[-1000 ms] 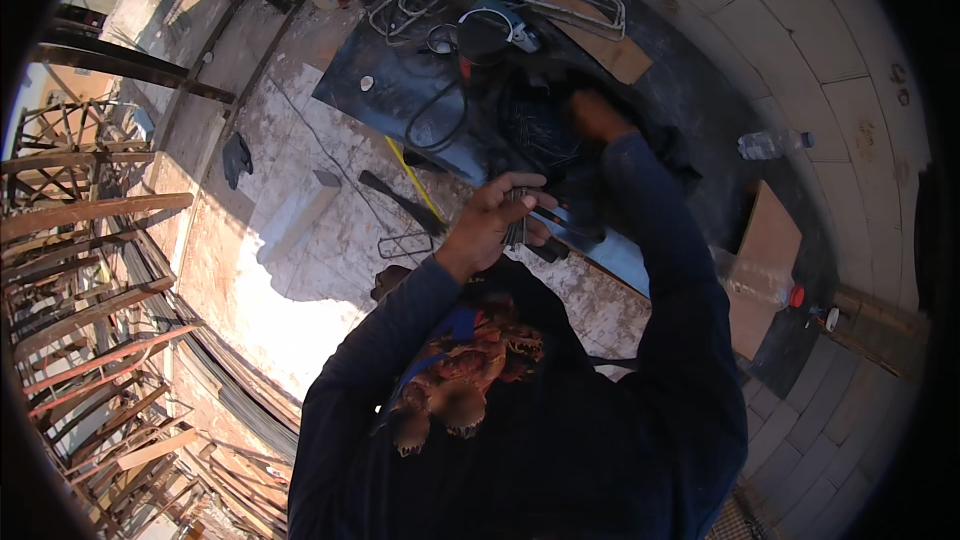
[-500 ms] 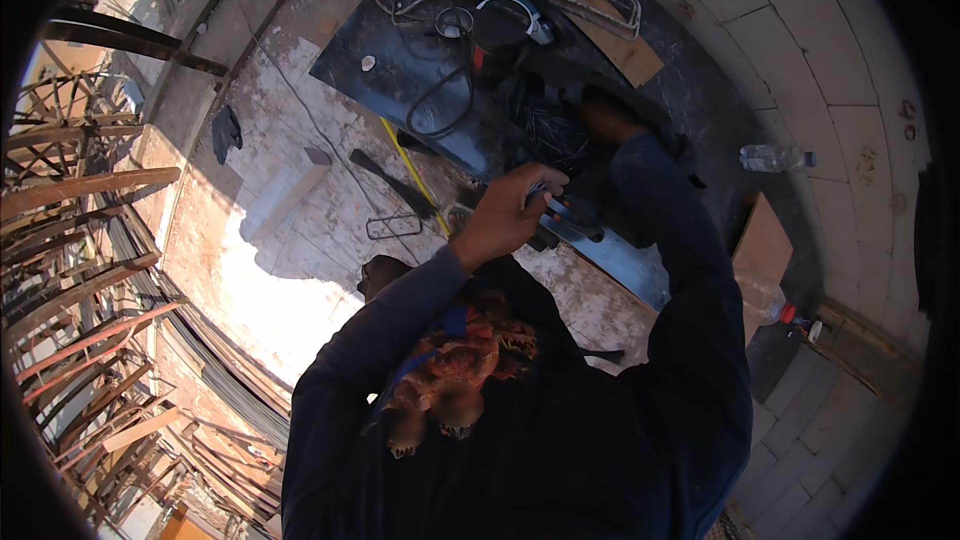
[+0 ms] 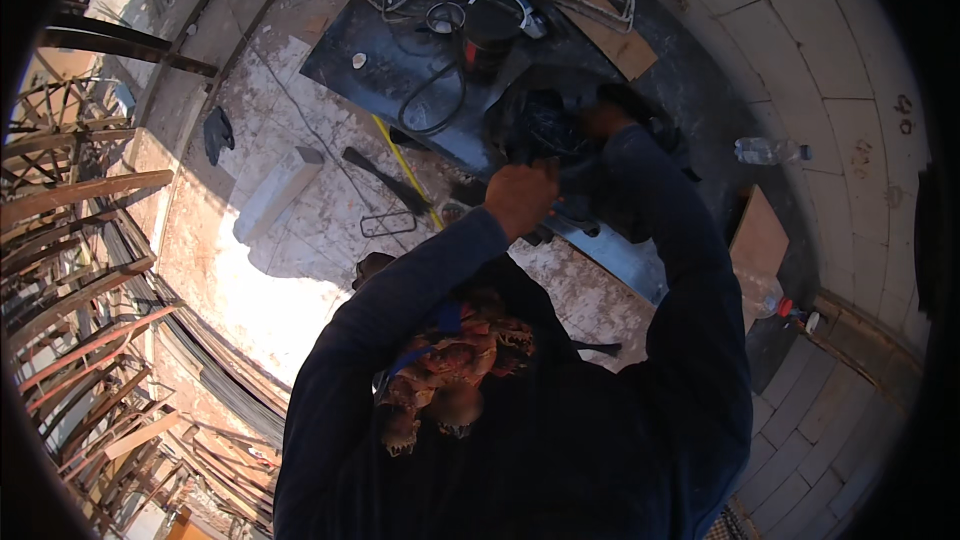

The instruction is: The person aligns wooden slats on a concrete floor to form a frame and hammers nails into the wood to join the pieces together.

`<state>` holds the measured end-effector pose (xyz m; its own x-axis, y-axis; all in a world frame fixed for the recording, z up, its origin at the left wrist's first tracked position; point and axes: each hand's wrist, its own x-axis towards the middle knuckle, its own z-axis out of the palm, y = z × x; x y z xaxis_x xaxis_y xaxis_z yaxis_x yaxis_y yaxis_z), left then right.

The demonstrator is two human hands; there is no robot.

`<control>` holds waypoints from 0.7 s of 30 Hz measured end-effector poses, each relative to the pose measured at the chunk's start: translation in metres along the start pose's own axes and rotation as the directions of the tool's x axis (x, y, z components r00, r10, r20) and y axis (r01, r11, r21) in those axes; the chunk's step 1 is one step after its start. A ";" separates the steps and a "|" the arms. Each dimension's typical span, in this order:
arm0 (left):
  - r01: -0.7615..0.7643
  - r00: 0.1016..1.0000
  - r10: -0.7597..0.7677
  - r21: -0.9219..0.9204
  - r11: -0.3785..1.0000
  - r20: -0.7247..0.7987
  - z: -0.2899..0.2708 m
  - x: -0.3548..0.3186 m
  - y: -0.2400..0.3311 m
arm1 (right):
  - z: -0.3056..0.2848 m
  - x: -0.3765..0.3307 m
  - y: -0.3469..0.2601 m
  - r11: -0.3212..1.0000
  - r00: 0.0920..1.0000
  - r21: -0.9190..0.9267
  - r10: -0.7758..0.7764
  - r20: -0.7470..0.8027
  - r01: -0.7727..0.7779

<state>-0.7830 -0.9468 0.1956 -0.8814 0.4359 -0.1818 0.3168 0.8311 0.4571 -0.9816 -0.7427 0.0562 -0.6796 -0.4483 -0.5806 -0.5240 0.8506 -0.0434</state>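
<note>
On the dark table lies a black bag, its mouth open, with faint thin shiny pieces inside. My left hand is closed at the bag's near edge, back of the hand up; what its fingers hold, if anything, is hidden. Across the bag's right side reaches my right hand, in deep shade beside the black cloth-like material, so its fingers cannot be made out. Just right of my left hand, a dark tool-like object rests near the table's front edge.
Farther back on the dark table are a corded power tool, bent metal rods and a wooden board. A plastic bottle lies by the block wall on the right. A white block lies on the floor, left.
My left hand has moved right and forward to the bag, its fingers now turned out of sight. My right hand has shifted slightly at the bag. The bag's mouth has changed shape.
</note>
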 end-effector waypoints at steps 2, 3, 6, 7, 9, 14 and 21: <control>0.013 0.999 -0.013 -0.001 1.000 -0.039 -0.002 -0.004 -0.001 | 0.002 0.004 -0.007 1.000 0.992 0.004 -0.013 -0.127 0.014; 0.046 0.998 -0.046 -0.003 0.999 -0.029 -0.007 -0.005 -0.001 | -0.022 -0.009 -0.026 0.999 0.994 0.039 0.003 -0.106 0.001; 0.049 0.999 -0.049 -0.003 0.999 -0.007 -0.014 -0.001 0.000 | -0.017 -0.003 -0.030 0.994 0.983 0.105 0.026 -0.180 -0.007; 0.029 1.000 -0.029 -0.003 1.000 0.006 -0.015 0.001 0.002 | -0.008 -0.001 -0.021 0.993 0.974 0.118 0.032 -0.226 -0.006; 0.036 0.998 -0.037 -0.019 0.999 -0.043 -0.012 -0.001 -0.002 | -0.012 0.003 -0.039 0.994 0.974 0.113 0.015 -0.226 0.011; -0.134 0.912 0.015 -0.261 0.956 -0.411 -0.001 -0.011 -0.023 | -0.012 -0.004 -0.062 0.994 0.968 -0.074 -0.090 -0.235 0.075; -0.028 0.940 -0.340 -0.985 -0.172 0.033 -0.033 -0.050 -0.021 | -0.063 -0.029 -0.052 0.993 0.975 -0.003 -0.118 -0.190 0.120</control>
<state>-0.7573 -0.9976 0.2232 -0.9247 0.1386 -0.3545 -0.3747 -0.4948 0.7841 -0.9668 -0.7913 0.1265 -0.6982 -0.5897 -0.4059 -0.6031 0.7900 -0.1104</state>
